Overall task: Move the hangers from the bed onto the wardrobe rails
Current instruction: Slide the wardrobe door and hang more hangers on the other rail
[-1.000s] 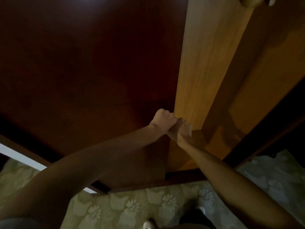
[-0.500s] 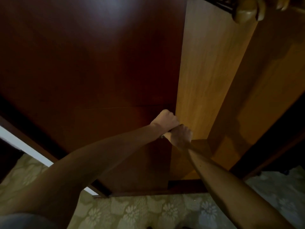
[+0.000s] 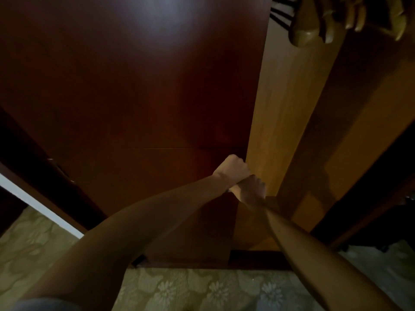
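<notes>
I face the wardrobe. My left hand (image 3: 232,169) and my right hand (image 3: 251,189) are fists pressed together, both closed on the edge of the dark brown wardrobe door (image 3: 139,90), low down. What exactly the fingers grip is hidden. Inside the lit, light wood wardrobe interior (image 3: 283,113), the ends of several wooden hangers (image 3: 305,30) hang at the top right, with dark hangers (image 3: 280,12) behind them. The rail and the bed are out of sight.
A floral patterned carpet (image 3: 202,290) covers the floor below the wardrobe. A second dark door or panel (image 3: 368,189) stands at the right. A pale strip (image 3: 42,207) runs along the left behind a dark frame.
My view has tilted up, bringing more of the hanging wooden hangers into the top right. Both hands stay clenched together on the door edge, almost in the same place.
</notes>
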Demonstrator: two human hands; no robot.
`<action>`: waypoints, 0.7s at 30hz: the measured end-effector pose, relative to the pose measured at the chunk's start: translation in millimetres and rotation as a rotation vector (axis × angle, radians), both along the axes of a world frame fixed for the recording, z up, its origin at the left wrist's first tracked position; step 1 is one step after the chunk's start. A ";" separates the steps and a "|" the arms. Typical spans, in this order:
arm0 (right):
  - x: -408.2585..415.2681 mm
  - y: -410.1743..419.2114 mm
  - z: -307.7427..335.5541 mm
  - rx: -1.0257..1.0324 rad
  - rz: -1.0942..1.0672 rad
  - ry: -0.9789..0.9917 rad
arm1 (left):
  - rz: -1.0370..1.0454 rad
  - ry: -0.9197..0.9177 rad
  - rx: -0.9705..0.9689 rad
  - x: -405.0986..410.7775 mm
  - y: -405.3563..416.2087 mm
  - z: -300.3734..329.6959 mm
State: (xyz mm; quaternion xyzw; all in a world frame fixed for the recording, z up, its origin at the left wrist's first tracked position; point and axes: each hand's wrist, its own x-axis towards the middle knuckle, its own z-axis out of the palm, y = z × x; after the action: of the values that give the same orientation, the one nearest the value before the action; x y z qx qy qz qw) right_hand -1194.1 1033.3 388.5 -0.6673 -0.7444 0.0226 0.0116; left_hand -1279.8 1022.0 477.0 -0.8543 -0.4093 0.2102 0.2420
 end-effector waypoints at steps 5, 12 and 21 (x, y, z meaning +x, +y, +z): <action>30.3 3.2 -1.0 -0.015 -0.093 0.056 | -0.001 -0.037 -0.033 29.7 -1.8 4.9; 68.0 5.5 0.3 0.005 -0.129 0.059 | 0.034 -0.051 -0.064 62.0 -0.2 7.9; 103.0 2.2 8.9 -0.034 -0.216 0.044 | -0.048 -0.088 -0.036 98.5 4.9 11.6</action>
State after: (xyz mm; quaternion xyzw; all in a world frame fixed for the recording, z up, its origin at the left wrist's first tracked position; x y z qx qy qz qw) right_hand -1091.1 1035.5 397.4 -0.7429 -0.6674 0.0484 0.0187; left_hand -1181.4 1026.9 488.7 -0.8765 -0.3950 0.1737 0.2133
